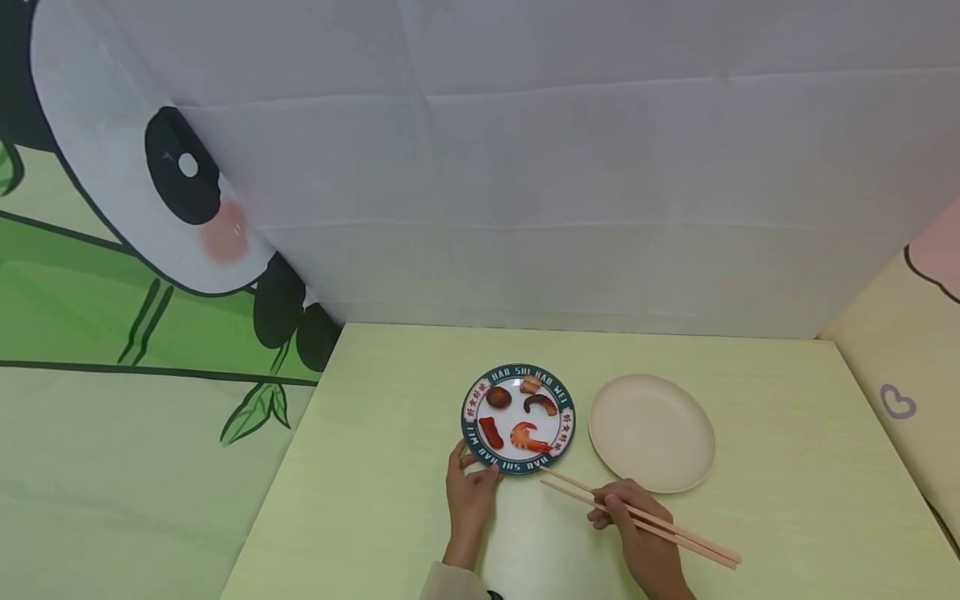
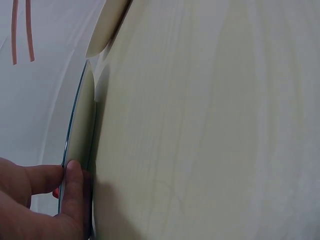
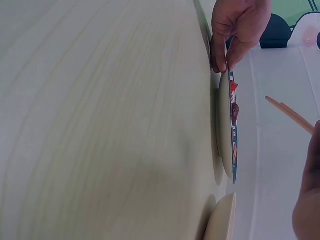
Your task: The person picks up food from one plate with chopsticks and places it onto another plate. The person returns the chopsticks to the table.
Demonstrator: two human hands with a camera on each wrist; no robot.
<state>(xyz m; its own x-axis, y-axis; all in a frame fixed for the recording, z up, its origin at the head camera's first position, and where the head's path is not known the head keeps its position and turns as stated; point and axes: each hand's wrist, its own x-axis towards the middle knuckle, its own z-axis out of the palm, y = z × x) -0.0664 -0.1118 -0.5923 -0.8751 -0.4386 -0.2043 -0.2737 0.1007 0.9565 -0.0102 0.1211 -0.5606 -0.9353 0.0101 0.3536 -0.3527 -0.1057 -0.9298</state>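
Observation:
A round plate [image 1: 471, 427] with a dark green lettered rim carries a brown mushroom-like piece [image 1: 498, 397], a shrimp [image 1: 529, 438], a red strip [image 1: 491, 432], a dark curved piece [image 1: 540, 404] and a tan piece [image 1: 530, 384]. My left hand [image 1: 471, 496] grips its near left edge, thumb and fingers pinching the rim in the left wrist view. My right hand [image 1: 641, 533] holds a pair of wooden chopsticks [image 1: 697, 545], tips slightly apart beside the plate's near edge. Nothing is pinched between the tips. Right of the plate sits a bare beige plate [image 1: 652, 433].
Both plates are at a pale yellow-green table [image 1: 360, 483]. A grey-white cloth wall [image 1: 525, 192] rises behind its far edge. Printed panels stand at the left [image 1: 135, 467] and right [image 1: 885, 350].

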